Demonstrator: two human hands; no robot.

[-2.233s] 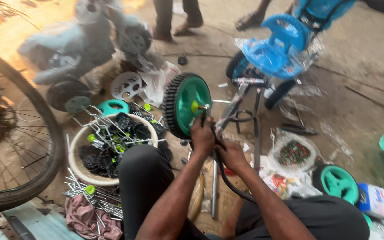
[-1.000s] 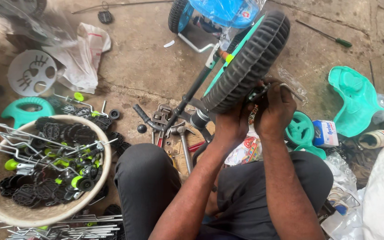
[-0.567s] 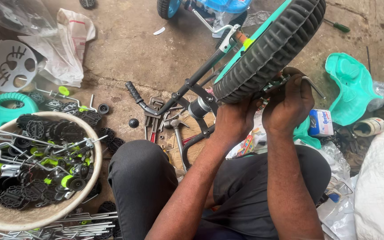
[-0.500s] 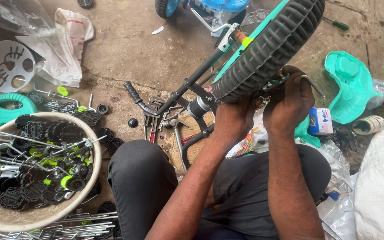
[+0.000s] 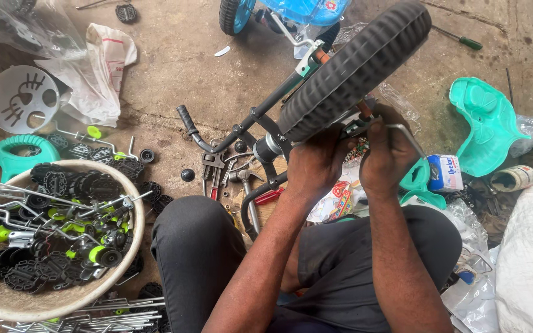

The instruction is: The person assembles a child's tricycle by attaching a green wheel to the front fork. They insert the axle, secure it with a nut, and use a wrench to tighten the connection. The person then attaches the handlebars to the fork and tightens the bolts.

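The wheel has a matt black ribbed rubber tread; its frame is painted dark metal. The seat is glossy teal plastic; the floor is rough concrete.

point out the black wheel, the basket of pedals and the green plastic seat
black wheel (image 5: 356,68), head view, on the ribbed tread
basket (image 5: 38,302), head view, on its near rim
green plastic seat (image 5: 488,123), head view, on its middle

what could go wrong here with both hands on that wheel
1. The left hand and right hand grip close under the black ribbed tricycle wheel, by a thin bent metal rod; a slip might pinch or jab fingers.
2. The dark metal tube frame hangs unsupported over loose pliers and wrenches; if it drops, it could strike them or the knee.
3. Small black caps on the concrete floor could roll away.
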